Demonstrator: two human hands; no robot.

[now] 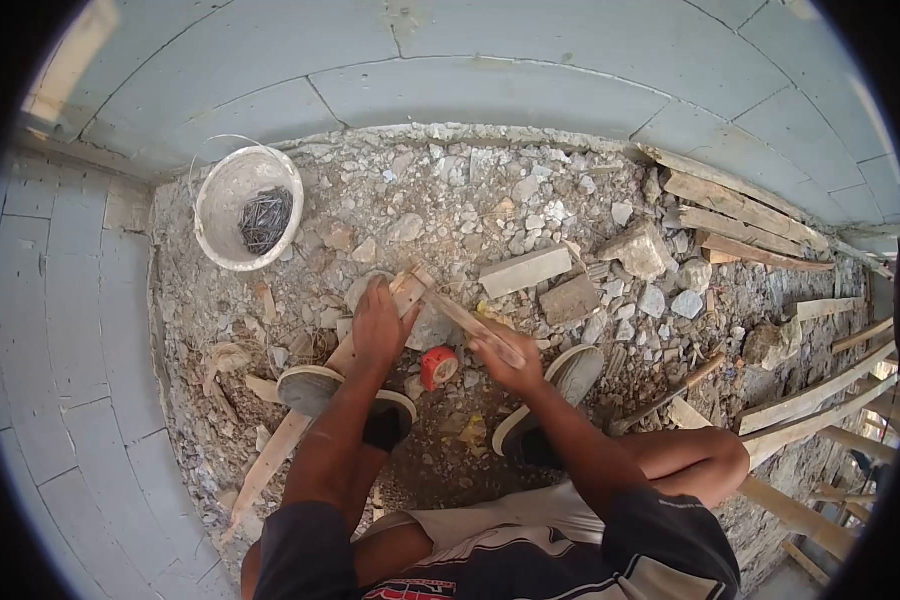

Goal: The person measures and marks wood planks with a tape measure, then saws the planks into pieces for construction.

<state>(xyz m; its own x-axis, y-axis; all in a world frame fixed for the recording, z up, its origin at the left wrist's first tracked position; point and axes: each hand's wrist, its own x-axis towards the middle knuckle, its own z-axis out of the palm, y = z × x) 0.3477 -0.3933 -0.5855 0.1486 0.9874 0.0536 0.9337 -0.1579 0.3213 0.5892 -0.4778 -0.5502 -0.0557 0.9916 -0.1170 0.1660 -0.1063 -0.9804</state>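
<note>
My left hand is closed around the upper end of a wooden plank, which slants down to the left beneath my shoe. In my right hand is the wooden handle of a hammer. Its far end lies against the plank's top end, just beyond my left fingers; the head is small and hard to make out. Between my feet, below the plank end, sits a red round thing with a pale centre, like a roll of tape. A stone is partly visible under the plank end.
A whitish bucket holding nails stands at the back left. Rubble covers the ground, with a cut block beyond my right hand. Wooden boards lie along the right side. Grey block walls enclose the back and left.
</note>
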